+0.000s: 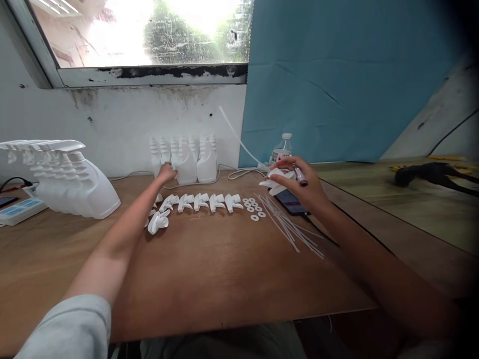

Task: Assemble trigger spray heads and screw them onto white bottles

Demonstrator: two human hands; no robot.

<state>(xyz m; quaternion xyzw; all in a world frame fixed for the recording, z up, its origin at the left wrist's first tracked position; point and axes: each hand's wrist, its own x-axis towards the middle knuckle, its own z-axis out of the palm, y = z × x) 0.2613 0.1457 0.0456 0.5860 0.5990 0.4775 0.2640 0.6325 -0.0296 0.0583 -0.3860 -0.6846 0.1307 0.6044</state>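
My left hand (pixel 166 173) is closed at the row of white bottles (pixel 186 162) by the wall; whether it grips one of them is too small to tell. My right hand (pixel 299 182) is wrapped round a white spray head (pixel 279 180), whose thin tube (pixel 239 139) points up and to the left. A dark-tipped pen-like item (pixel 300 177) also shows between its fingers. Several spray heads (pixel 201 201) lie in a row on the table, with a few more near my left forearm (pixel 159 222). White rings (pixel 254 217) and loose thin tubes (pixel 288 224) lie to their right.
Assembled spray bottles (pixel 82 184) stand in a stack at the left, beside a power strip (pixel 22 211). Behind my right hand are a clear bottle (pixel 285 144) and a white cable (pixel 239 173). A phone (pixel 294 203) lies below it. Farther right is a black object (pixel 426 174).
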